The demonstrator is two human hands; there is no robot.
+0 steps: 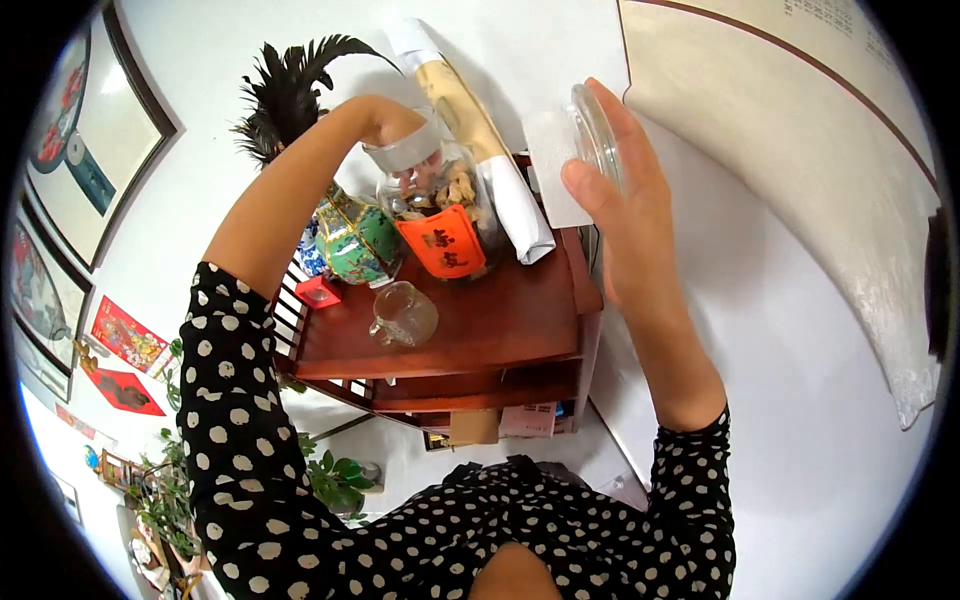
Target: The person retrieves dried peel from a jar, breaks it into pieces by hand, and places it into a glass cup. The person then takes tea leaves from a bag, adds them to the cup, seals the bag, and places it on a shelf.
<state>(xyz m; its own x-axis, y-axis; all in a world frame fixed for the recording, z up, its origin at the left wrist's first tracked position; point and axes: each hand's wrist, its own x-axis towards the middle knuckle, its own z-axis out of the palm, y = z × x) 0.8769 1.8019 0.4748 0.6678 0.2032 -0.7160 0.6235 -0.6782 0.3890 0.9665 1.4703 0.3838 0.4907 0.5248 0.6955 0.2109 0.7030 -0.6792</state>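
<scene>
My left hand [418, 172] is inside a large glass jar [482, 218], seen through the glass with its fingers bunched low; whatever they hold is hidden. Dried brown pieces [458, 188] fill part of the jar, and a red-orange label [441, 242] with black characters is on its front. Raised to the right, my right hand [625, 150] is closed on a round glass lid [597, 135], away from the jar's mouth. A small glass mug [404, 314] stands in front of the jar on the dark red wooden cabinet [505, 325].
Left of the jar are a green patterned vase [352, 240], black feathers [285, 95] and a small red box [318, 292]. A rolled paper scroll [478, 125] leans behind the jar. A large hanging sheet [790, 130] is at right, and boxes sit on the lower shelf.
</scene>
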